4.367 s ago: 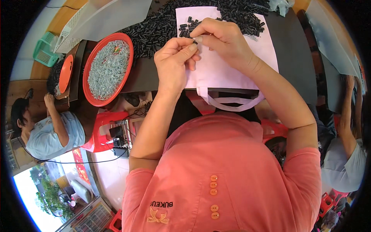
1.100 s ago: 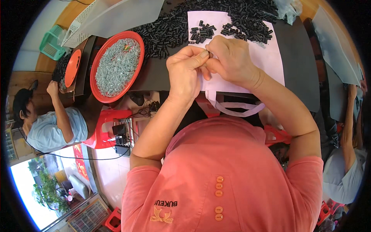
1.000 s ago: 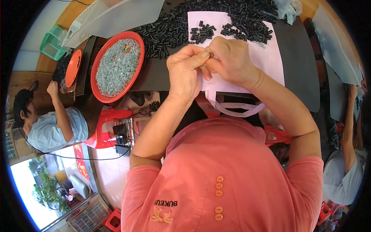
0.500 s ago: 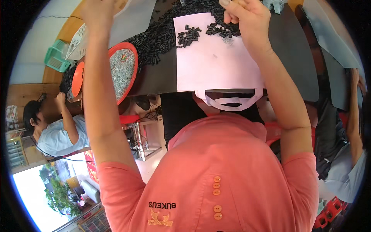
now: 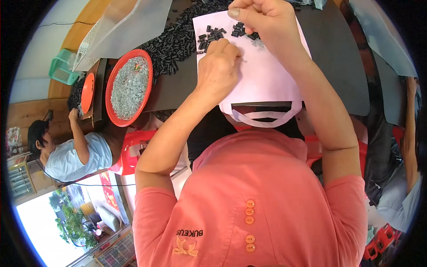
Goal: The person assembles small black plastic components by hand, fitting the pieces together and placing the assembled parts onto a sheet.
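A pale pink cloth bag point(image 5: 262, 84) lies flat on the dark table in front of me, its handles hanging over the near edge. My left hand point(image 5: 218, 69) is on the bag, fingers curled down beside a small group of black plastic pieces point(image 5: 215, 34). Its fingertips are partly hidden, so I cannot make out what they hold. Above the far right part of the bag, my right hand point(image 5: 271, 22) has its thumb and fingers closed together. Anything in them is too small to name. Close to it are more black pieces point(image 5: 239, 30) and small silvery bits point(image 5: 257, 43).
Left of the bag, black pieces spread in a large heap point(image 5: 171, 49). A red basin point(image 5: 108, 91) of small silvery parts sits at the table's left edge. Beyond are a white perforated basket point(image 5: 86, 46) and a green basket point(image 5: 62, 66). Other people sit at both sides.
My left hand has come from the far left down onto the bag. The right hand has shifted slightly left. The person at left has lowered a hand toward the black pieces.
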`<action>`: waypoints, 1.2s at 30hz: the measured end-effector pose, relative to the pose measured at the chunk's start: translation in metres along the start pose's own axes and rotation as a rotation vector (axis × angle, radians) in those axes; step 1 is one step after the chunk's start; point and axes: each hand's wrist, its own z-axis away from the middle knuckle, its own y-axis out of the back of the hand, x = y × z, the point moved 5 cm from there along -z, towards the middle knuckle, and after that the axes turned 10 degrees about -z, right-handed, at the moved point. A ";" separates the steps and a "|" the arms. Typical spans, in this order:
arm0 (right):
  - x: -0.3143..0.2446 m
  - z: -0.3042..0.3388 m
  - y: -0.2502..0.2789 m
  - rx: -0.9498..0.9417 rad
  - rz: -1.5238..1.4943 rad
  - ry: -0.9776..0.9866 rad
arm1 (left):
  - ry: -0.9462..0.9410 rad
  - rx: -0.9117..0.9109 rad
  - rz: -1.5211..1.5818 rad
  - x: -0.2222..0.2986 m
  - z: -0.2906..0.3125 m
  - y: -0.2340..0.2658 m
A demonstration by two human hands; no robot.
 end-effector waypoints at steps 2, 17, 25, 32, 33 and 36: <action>-0.001 0.001 -0.001 -0.002 -0.009 -0.008 | 0.019 0.016 0.057 0.000 0.000 0.002; 0.016 -0.001 -0.014 -0.238 0.070 -0.138 | 0.714 -0.105 1.228 -0.057 -0.016 0.014; 0.032 -0.001 -0.012 -0.168 -0.104 -0.170 | 0.756 -0.119 1.469 -0.055 -0.028 0.007; 0.036 -0.002 -0.008 -0.108 -0.106 -0.129 | 0.268 0.032 0.177 -0.096 -0.050 0.026; 0.037 -0.003 -0.006 -0.083 -0.088 -0.125 | 0.091 0.020 -0.048 -0.105 -0.054 0.020; 0.038 -0.005 -0.003 -0.068 -0.097 -0.115 | -0.111 -0.122 -0.201 -0.105 -0.061 0.007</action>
